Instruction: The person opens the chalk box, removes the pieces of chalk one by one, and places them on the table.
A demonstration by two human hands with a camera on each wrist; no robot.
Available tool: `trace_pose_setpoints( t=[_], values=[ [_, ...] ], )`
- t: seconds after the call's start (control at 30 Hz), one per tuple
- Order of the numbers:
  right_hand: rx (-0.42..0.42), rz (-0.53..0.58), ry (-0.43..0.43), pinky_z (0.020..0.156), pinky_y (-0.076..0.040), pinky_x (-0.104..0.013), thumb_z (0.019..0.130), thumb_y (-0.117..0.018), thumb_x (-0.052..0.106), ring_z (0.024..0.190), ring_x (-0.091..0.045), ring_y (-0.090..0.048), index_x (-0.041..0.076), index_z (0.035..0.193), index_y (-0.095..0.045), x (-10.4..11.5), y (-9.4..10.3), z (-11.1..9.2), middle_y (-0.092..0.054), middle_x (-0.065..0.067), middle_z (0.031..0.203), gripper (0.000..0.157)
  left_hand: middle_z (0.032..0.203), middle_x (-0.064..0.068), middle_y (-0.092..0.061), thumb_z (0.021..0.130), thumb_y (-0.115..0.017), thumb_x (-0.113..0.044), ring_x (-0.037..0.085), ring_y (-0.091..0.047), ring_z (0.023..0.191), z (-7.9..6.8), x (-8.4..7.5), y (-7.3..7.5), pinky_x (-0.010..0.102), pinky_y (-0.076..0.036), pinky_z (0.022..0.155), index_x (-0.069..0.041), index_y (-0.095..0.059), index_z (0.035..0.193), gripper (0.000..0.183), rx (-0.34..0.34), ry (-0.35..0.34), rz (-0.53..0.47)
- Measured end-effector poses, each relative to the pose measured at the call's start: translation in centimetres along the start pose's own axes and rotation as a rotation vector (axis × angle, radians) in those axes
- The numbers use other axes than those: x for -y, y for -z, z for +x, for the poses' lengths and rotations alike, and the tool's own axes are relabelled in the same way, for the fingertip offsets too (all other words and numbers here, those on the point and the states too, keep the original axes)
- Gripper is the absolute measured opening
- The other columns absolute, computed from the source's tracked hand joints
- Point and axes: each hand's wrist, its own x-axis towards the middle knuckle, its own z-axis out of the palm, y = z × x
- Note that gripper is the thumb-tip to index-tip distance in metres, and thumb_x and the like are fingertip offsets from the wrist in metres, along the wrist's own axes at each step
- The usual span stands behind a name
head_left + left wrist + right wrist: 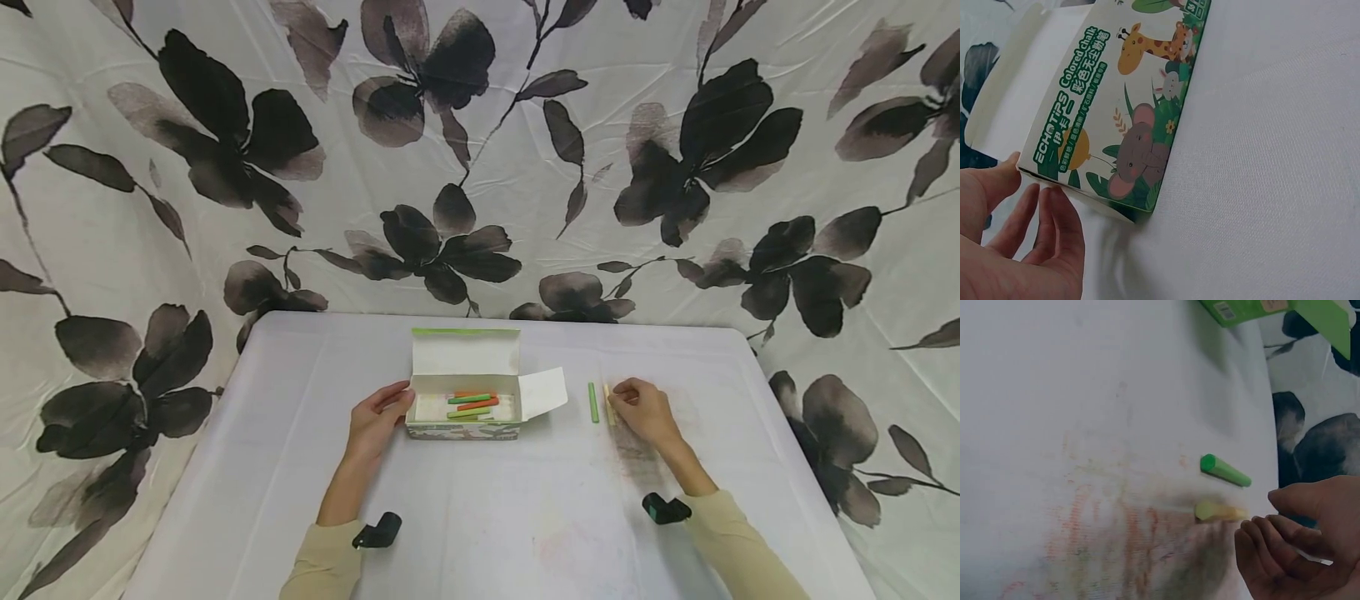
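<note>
An open chalk box [465,431] stands on the table, holding several green and orange chalk sticks [474,404]. My left hand [381,417] grips its left end, thumb by the upper corner and fingers below at the end flap. In the left wrist view the box front [1116,106] shows cartoon animals and the words Colored Chalk. To the right of the box, a yellow chalk stick [1213,511] lies beside a green chalk stick [1225,470]. My right hand [643,410] is at the yellow stick's far end, with a gap between thumb and bent fingers.
The box's lid [465,354] stands up at the back, and a white side flap [543,392] sticks out to the right. Coloured chalk smudges [1129,531] mark the white tablecloth [487,517] near my right hand. A flower-patterned curtain [540,183] hangs behind the table.
</note>
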Motion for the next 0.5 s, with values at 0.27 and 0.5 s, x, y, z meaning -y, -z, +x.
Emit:
trace_pose_setpoints(
  t=[0.27,0.5],
  values=[
    [-0.032,-0.001,0.097,0.076,-0.058,-0.046,0.099,-0.065,0.009,0.089,-0.037,-0.070,-0.007,0.105,-0.068,2.4,1.1,0.7,-0.070,-0.020,0.095,0.017,0.116,0.007,-0.067,0.097,-0.074,-0.017,0.011,-0.065,0.097,0.0,0.0,0.0,0.022,-0.055,0.082,-0.002,-0.065,0.134,0.041,0.004,0.001,0.005],
    [-0.041,0.004,0.160,0.075,-0.056,-0.042,0.099,-0.067,0.009,0.089,-0.034,-0.069,-0.005,0.103,-0.069,4.4,1.7,1.6,-0.071,-0.017,0.094,0.015,0.117,0.006,-0.067,0.098,-0.074,-0.019,0.013,-0.065,0.099,0.0,0.1,0.1,0.018,-0.054,0.080,-0.003,-0.064,0.135,0.042,0.008,0.001,0.010]
  ],
)
